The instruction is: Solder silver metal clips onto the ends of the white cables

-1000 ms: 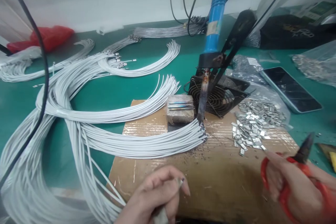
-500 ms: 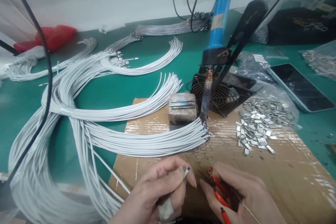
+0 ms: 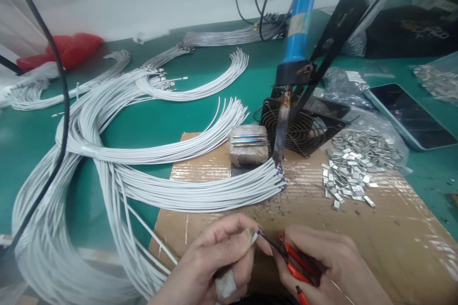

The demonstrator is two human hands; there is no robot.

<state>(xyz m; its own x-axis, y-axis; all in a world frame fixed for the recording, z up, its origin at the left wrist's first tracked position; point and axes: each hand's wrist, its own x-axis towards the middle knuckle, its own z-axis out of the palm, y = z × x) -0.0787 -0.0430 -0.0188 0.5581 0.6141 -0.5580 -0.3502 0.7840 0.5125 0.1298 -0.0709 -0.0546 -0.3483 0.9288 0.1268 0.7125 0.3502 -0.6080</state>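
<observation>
My left hand (image 3: 225,255) is closed, pinching a white wire (image 3: 255,237) between thumb and forefinger; the wire's dark blue tip pokes out just past the fingers. White tape is wrapped around one lower finger of this hand. Red-handled pliers (image 3: 295,267) are gripped in my right hand (image 3: 332,257), with their slim dark jaws pointing left and meeting the wire's tip. Whether the jaws are closed on it I cannot tell. A thin light strand also runs out below my right hand. Beyond the hands lies a bundle of white wires (image 3: 203,195), its cut ends pointing right.
A soldering iron (image 3: 282,121) with a blue handle stands clamped above the bundle's ends, beside a small black fan (image 3: 304,128). A grey block (image 3: 248,155) carries several thin metal rods. Small metal pieces (image 3: 347,176) are heaped on the cardboard (image 3: 390,228); a phone (image 3: 411,114) lies behind.
The pliers in my right hand have moved left, so their jaws now reach the wire's tip. My left hand has stayed nearly in place.
</observation>
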